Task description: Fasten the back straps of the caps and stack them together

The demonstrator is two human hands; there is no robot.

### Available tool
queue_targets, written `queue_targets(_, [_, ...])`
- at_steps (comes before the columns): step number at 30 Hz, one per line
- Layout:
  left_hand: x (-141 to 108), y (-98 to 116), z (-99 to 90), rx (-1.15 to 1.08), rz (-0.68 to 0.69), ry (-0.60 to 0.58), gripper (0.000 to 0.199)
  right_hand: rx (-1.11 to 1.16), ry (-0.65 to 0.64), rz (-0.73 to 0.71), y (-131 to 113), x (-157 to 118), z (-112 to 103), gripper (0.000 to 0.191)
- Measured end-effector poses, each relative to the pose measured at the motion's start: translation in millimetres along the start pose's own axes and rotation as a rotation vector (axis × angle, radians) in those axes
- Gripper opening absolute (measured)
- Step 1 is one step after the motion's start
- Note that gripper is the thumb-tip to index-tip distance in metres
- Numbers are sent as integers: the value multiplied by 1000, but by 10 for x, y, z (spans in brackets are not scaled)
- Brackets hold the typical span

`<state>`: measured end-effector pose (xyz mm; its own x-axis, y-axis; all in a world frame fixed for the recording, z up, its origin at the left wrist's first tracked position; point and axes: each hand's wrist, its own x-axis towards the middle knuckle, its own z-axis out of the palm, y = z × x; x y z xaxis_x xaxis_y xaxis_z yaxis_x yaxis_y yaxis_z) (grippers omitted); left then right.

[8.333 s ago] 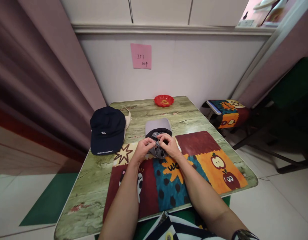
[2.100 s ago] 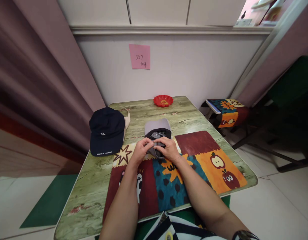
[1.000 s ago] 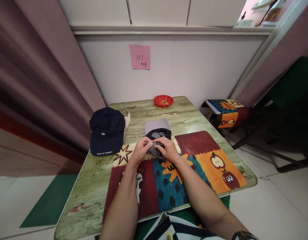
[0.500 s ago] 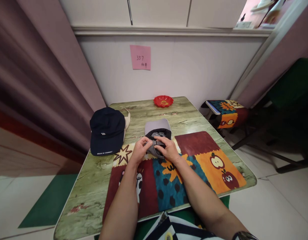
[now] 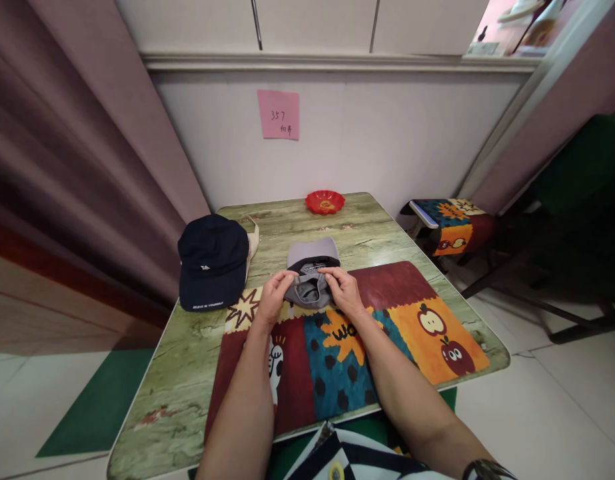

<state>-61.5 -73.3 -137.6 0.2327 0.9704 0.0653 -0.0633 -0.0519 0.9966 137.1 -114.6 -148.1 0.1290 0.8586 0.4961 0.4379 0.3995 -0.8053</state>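
A grey baseball cap [image 5: 313,252] lies in the middle of the table, its brim pointing away from me and its back opening and strap towards me. My left hand [image 5: 276,291] pinches the left side of the cap's back edge between thumb and fingers. On the other side, my right hand [image 5: 342,288] pinches the right part of the same edge. Between the hands the opening above the back strap shows, with the dark inside of the cap visible.
A navy cap [image 5: 212,257] rests at the table's left edge, with something cream-coloured [image 5: 253,243] behind it. A red scalloped dish [image 5: 325,202] stands at the back. Under my forearms lies a colourful patterned mat [image 5: 432,347]. A wall with a pink note [image 5: 278,115] borders the far side.
My hands have moved apart from the strap at the cap's centre to its two sides. The back opening now shows more fully between them.
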Motion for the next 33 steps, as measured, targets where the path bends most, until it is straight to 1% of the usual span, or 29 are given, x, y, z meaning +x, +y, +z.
queue_targets(3, [-23, 38, 39, 140, 4, -61, 29, -37, -43, -10, -35, 0, -14, 23])
queue_targets(7, [-26, 58, 45, 152, -14, -42, 29, -141, -115, -10, -44, -2, -4, 18])
queue_targets(13, [-33, 76, 52, 171, -5, -21, 27, -200, -90, 6, 15, -7, 25, 18])
queue_targets(17, [-34, 70, 69, 164, 9, -6, 28, -200, -84, -28, -10, -6, 7, 17])
queue_targets(19, [-8, 31, 53, 107, 52, 56, 30, -158, -30, -44, -6, 7, -20, 18])
queue_targets(21, [37, -37, 12, 53, 104, 153, 30, -119, 106, -28, 42, 25, -57, 25])
queue_targets(23, [87, -121, -48, 70, 135, 227, 28, -134, 271, 21, 136, 44, -96, 32])
queue_targets(25, [124, -189, -110, 218, 173, 263, 29, -214, 372, 72, 253, 57, -130, 39])
queue_targets(27, [134, -222, -159, 459, 235, 271, 37, -317, 382, 114, 360, 60, -151, 45])
queue_targets(29, [121, -220, -188, 703, 272, 282, 49, -409, 327, 152, 432, 55, -157, 51])
queue_targets(30, [111, -211, -196, 809, 261, 297, 53, -450, 291, 170, 452, 51, -155, 54])
queue_targets(33, [82, -182, -213, 1059, 138, 365, 56, -568, 180, 190, 456, 39, -135, 65])
